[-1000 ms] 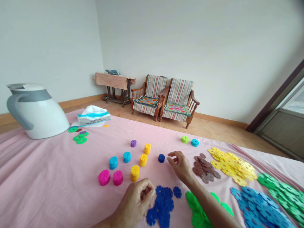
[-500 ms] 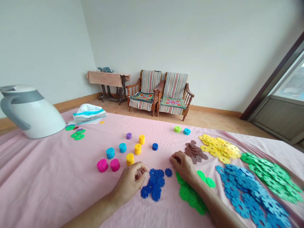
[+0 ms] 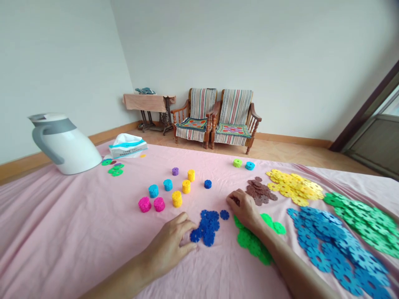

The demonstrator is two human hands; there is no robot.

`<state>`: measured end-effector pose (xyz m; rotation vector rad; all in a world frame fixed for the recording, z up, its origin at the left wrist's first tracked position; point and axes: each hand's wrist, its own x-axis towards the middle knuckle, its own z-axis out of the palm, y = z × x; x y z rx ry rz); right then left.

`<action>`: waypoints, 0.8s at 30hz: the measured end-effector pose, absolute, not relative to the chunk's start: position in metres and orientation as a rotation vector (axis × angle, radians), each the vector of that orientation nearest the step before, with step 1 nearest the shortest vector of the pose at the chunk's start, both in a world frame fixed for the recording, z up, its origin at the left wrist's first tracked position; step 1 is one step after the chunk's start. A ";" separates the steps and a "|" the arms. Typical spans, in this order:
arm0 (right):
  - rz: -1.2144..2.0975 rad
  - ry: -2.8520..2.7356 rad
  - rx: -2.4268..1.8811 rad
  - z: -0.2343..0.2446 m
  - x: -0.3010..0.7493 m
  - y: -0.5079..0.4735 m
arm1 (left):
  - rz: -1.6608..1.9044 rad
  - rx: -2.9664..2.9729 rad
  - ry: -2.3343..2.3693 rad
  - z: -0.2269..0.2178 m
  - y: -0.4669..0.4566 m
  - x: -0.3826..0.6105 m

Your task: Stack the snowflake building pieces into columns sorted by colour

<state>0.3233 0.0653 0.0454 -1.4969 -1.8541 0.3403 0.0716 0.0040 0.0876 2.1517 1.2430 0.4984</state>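
Note:
My left hand (image 3: 172,238) lies at the left edge of a pile of dark blue snowflake discs (image 3: 208,225), thumb and fingers apart, fingertips close to the nearest disc. My right hand (image 3: 244,207) is curled, its fingertips pressed together above the cloth; whatever they may hold is hidden. Beside it lie brown discs (image 3: 261,191), and bright green discs (image 3: 253,245) are partly covered by my right forearm. A single dark blue disc (image 3: 224,214) sits between the hands. Farther back stands a short dark blue stack (image 3: 208,184).
Yellow stacks (image 3: 177,199), pink stacks (image 3: 144,204), light blue stacks (image 3: 153,191) and a purple stack (image 3: 175,171) stand left of centre. Large blue (image 3: 330,245), green (image 3: 361,220) and yellow piles (image 3: 294,187) spread right. A jug (image 3: 75,149) and tissue pack (image 3: 128,147) stand far left.
My left hand has opened from a pinch and come down beside the dark blue pile. My right hand stays curled near the brown discs. The whole view has shifted slightly.

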 end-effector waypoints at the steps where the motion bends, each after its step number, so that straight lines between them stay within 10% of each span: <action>1: 0.337 -1.852 -1.499 0.045 0.323 0.065 | 0.503 2.163 1.240 0.087 0.004 0.073; 24: 0.339 -1.851 -1.470 0.040 0.324 0.066 | 0.549 2.486 1.383 0.129 0.145 0.124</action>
